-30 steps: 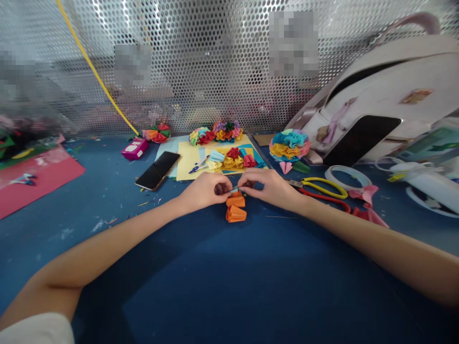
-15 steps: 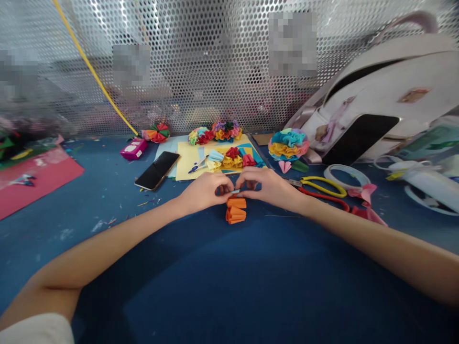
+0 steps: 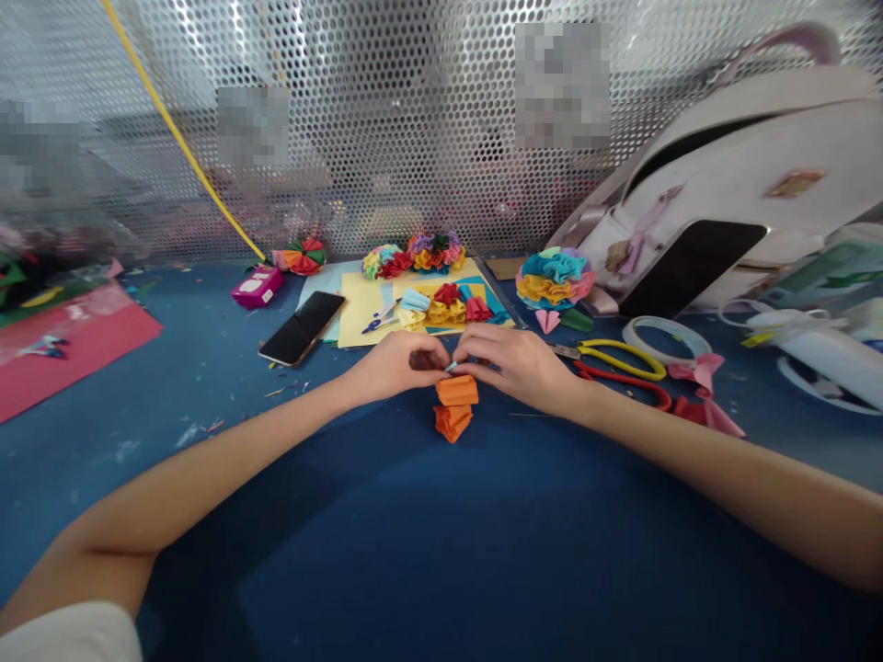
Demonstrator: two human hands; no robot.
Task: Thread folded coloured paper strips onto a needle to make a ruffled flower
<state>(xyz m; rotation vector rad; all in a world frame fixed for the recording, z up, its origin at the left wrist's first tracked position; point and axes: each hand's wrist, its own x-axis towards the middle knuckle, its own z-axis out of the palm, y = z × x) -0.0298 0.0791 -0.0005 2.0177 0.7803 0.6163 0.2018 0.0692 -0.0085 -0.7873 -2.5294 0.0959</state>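
In the head view we see the left hand [image 3: 400, 363] and right hand [image 3: 514, 359] with their grips closed fingertip to fingertip on what looks like a small pale blue paper strip [image 3: 452, 366], the folded orange paper [image 3: 455, 409] at six o'clock on the blue table [image 3: 172, 441] and yellow-handled scissors [image 3: 621, 363] at three.
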